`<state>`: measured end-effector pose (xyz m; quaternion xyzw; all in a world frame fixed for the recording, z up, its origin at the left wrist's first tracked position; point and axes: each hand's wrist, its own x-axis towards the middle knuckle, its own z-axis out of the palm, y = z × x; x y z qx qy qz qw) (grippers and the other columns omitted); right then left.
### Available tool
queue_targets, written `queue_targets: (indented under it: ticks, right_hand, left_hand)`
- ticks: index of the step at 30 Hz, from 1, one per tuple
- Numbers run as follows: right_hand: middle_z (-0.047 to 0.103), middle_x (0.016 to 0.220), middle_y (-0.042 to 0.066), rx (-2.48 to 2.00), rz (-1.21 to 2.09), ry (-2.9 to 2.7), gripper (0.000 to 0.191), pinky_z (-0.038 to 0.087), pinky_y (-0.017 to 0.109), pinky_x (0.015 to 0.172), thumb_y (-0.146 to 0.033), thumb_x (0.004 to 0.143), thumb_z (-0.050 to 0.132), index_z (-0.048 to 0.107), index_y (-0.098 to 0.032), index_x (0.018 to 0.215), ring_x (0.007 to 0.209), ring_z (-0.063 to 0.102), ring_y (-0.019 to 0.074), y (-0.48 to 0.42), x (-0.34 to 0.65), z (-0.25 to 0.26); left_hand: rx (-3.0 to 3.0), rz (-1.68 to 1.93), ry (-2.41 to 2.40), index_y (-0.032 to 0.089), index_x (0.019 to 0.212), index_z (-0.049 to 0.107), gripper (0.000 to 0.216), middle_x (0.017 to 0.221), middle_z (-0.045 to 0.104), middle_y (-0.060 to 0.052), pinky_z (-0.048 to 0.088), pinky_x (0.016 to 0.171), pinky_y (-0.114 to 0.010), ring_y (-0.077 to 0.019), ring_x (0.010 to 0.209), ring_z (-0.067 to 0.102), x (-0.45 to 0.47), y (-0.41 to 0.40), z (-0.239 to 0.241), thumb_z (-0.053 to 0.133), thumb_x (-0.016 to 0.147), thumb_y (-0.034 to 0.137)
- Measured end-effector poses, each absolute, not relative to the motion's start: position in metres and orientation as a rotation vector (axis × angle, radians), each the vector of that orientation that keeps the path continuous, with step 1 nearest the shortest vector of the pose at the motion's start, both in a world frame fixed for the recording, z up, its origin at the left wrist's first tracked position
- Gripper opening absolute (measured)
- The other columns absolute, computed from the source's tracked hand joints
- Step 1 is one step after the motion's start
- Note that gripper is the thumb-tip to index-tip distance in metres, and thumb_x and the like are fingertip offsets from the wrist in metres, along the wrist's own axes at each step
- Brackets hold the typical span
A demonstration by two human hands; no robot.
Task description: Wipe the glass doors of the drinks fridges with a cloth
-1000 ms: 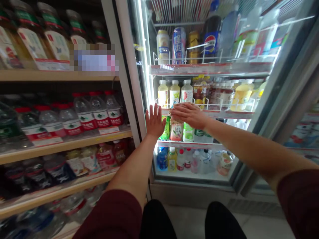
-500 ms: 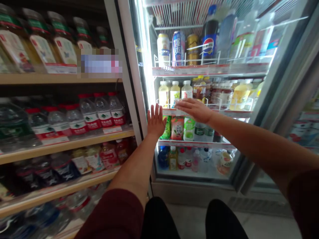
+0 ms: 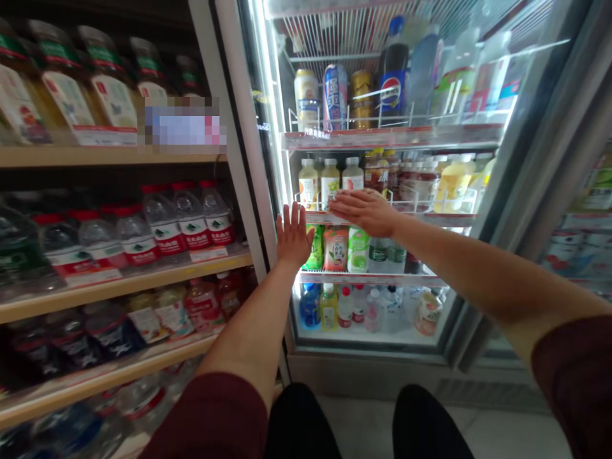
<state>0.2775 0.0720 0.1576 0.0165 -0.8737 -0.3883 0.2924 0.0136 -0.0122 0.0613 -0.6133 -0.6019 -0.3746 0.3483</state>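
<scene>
**Both hands at the cooler's middle shelf**

At the open drinks cooler (image 3: 268, 191), left edge as landmark, I log both hands level with the middle shelf rail (image 3: 430, 217). Left hand (image 3: 292, 236) is flat and upright just right of the cooler's left edge, fingers (image 3: 289, 215) spread and extended, palm toward the lit interior; holding nothing. It sits just beside the green bottle (image 3: 316, 247).

Right hand (image 3: 366, 211) lies palm-down further right of that edge, fingers together and pointing left, resting over the rail front and above the pink-label bottle (image 3: 336, 248). Whether it touches the bottle cap I cannot tell; the cap is hidden beneath the hand.

Key relation: pink-label bottle stands upright, long axis vertical, directly below the right hand's fingers and right of the left hand. Right hand is nearer.

White-and-green bottle (image 3: 358, 250) stands just right of it. Left of the cooler edge: water bottles (image 3: 191, 220) on a wooden shelf (image 3: 143, 280).
</scene>
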Motion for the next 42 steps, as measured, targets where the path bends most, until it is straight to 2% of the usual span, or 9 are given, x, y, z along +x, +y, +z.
queue_targets:
  ticks: [5,11,16,19,22,28,34,39,42]
  right_hand:
    - [0.039,0.169,0.002,-0.184,-0.984,-2.112,0.068,0.024,0.054,0.132,-0.022,0.104,0.047,0.026,-0.026,0.169,0.16,0.034,0.027,0.069,0.265,0.156]
    - [0.048,0.163,-0.004,0.15,-1.1,-2.333,0.062,0.036,0.044,0.129,-0.021,0.105,0.047,0.035,-0.031,0.165,0.154,0.044,0.0198,0.071,0.267,0.152]
    - [0.035,0.171,0.003,-0.226,-0.945,-2.055,0.074,0.023,0.058,0.133,-0.019,0.103,0.049,0.022,-0.029,0.17,0.16,0.032,0.0303,0.072,0.28,0.175]
    - [0.041,0.168,0.002,-0.095,-1.023,-2.154,0.078,0.032,0.051,0.131,-0.023,0.101,0.052,0.019,-0.029,0.171,0.159,0.035,0.0284,0.069,0.284,0.156]
    - [0.047,0.165,-0.004,0.111,-1.144,-2.3,0.069,0.037,0.045,0.129,-0.024,0.105,0.047,0.022,-0.033,0.17,0.156,0.041,0.0224,0.07,0.289,0.152]
    - [0.031,0.173,0.004,-0.327,-0.864,-2.041,0.074,0.019,0.059,0.134,-0.025,0.105,0.047,0.015,-0.03,0.172,0.163,0.026,0.0327,0.069,0.295,0.161]
    - [0.044,0.167,-0.005,-0.038,-0.943,-2.422,0.069,0.029,0.051,0.134,-0.027,0.105,0.048,0.024,-0.038,0.169,0.158,0.038,0.0243,0.071,0.302,0.151]
    - [0.03,0.174,0.004,-0.382,-0.778,-2.039,0.071,0.015,0.065,0.135,-0.032,0.107,0.047,0.018,-0.029,0.172,0.163,0.022,0.0372,0.07,0.306,0.156]
    - [0.038,0.17,-0.002,-0.219,-0.917,-2.294,0.072,0.025,0.057,0.135,-0.033,0.107,0.047,0.015,-0.036,0.171,0.161,0.03,0.0293,0.069,0.309,0.14]
  left_hand:
    - [-1.594,-0.991,-1.562,0.009,0.167,0.029,0.069,0.175,0.014,-0.015,-0.001,0.135,-0.055,-0.0291,0.164,-0.004,0.014,-0.011,0.061,0.042,0.107,0.04]
    - [-1.618,-1.006,-1.552,0.009,0.167,0.028,0.07,0.175,0.015,-0.014,-0.003,0.135,-0.055,-0.0281,0.164,-0.006,0.013,-0.011,0.061,0.04,0.108,0.043]
    - [-1.616,-1.009,-1.56,0.007,0.167,0.029,0.07,0.175,0.015,-0.015,-0.004,0.135,-0.055,-0.0287,0.164,-0.006,0.014,-0.012,0.062,0.04,0.107,0.041]
    - [-1.62,-1.015,-1.564,0.008,0.167,0.028,0.07,0.176,0.014,-0.014,-0.004,0.135,-0.054,-0.0278,0.164,-0.006,0.014,-0.012,0.063,0.04,0.107,0.041]
    - [-1.627,-1.026,-1.575,0.008,0.167,0.028,0.07,0.176,0.015,-0.014,-0.004,0.135,-0.054,-0.0273,0.164,-0.007,0.015,-0.013,0.063,0.04,0.107,0.043]
    - [-1.619,-1.051,-1.576,0.008,0.167,0.029,0.071,0.175,0.014,-0.014,-0.004,0.135,-0.053,-0.027,0.164,-0.005,0.016,-0.013,0.064,0.04,0.106,0.041]
    - [-1.623,-1.079,-1.558,0.009,0.167,0.031,0.07,0.175,0.016,-0.013,-0.003,0.136,-0.052,-0.025,0.164,-0.005,0.016,-0.013,0.063,0.037,0.106,0.045]
    - [-1.613,-1.045,-1.59,0.007,0.167,0.03,0.071,0.175,0.014,-0.015,-0.004,0.135,-0.052,-0.0265,0.164,-0.005,0.017,-0.013,0.064,0.037,0.106,0.043]
    - [-1.626,-1.064,-1.577,0.007,0.167,0.03,0.072,0.175,0.015,-0.015,-0.005,0.135,-0.052,-0.0264,0.164,-0.005,0.016,-0.012,0.065,0.038,0.105,0.044]
